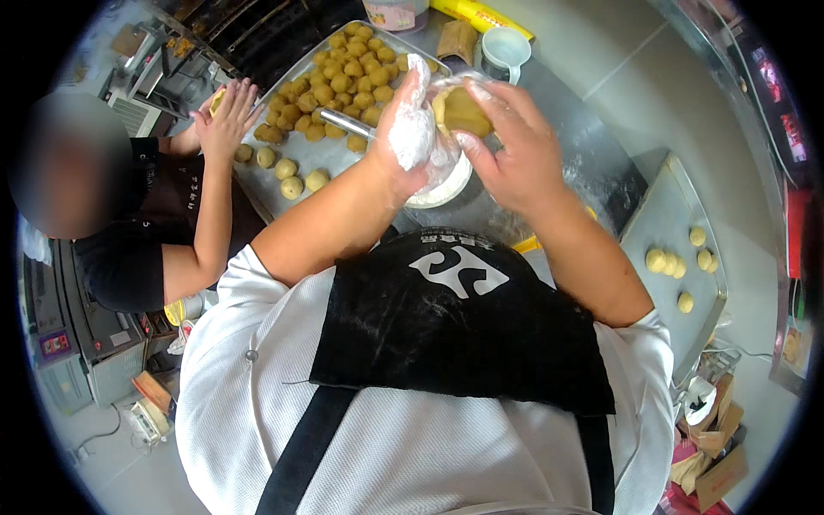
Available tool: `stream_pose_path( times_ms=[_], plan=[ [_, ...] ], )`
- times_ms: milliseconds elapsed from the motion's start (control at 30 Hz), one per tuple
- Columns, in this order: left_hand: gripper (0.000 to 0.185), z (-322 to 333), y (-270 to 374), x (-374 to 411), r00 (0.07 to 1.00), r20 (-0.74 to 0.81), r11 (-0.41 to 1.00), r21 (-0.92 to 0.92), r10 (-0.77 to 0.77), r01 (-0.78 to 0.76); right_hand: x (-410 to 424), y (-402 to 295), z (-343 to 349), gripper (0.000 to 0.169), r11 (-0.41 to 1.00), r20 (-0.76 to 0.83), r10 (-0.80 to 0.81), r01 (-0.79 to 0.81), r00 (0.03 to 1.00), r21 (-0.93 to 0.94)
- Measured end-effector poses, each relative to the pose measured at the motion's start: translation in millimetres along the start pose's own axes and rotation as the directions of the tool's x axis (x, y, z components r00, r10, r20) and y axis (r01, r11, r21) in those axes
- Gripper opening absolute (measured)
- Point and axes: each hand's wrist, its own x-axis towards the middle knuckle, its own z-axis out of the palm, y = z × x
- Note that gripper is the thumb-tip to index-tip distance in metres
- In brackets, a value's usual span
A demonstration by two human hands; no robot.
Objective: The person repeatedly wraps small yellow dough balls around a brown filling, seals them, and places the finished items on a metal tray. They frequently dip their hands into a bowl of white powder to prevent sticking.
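My left hand, its thumb and palm coated in white flour, cradles a piece of pale dough wrapped partly around a yellow-brown filling. From the other side, my right hand grips the same piece, its floury thumb and fingers at the rim. Below both hands sits a round bowl of flour, partly hidden by them. Left of my left hand, a metal cylindrical handle lies over a large metal tray holding many brown filling balls. Several paler, smooth dough balls lie at its near end.
At left, a co-worker presses a yellow piece between both hands. A white cup, a yellow roll box and a plastic tub stand at the back. Another metal tray with several dough balls is at right.
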Motion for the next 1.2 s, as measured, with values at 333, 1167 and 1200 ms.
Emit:
stream_pose_path(
  times_ms=[333, 1167, 1200],
  plan=[
    [0.054, 15.1, -3.6, -11.5, 0.997, 0.037, 0.996, 0.061, 0.068, -0.07, -10.3, -4.7, -2.6, 0.04, 0.997, 0.046, 0.07, -0.071, 0.996, 0.027],
    [0.04, 44.2, 4.8, -18.5, 0.989, 0.067, 0.982, 0.123, 0.134, -0.142, -4.7, -11.6, -25.9, 0.036, 0.998, -0.154, -0.058, 0.063, 0.986, 0.031],
    [0.039, 43.9, 5.5, -20.1, 0.985, 0.102, 0.983, 0.107, 0.138, -0.148, -2.8, -11.2, -28.4, 0.035, 0.996, -0.191, -0.082, 0.089, 0.978, 0.025]
  ],
)
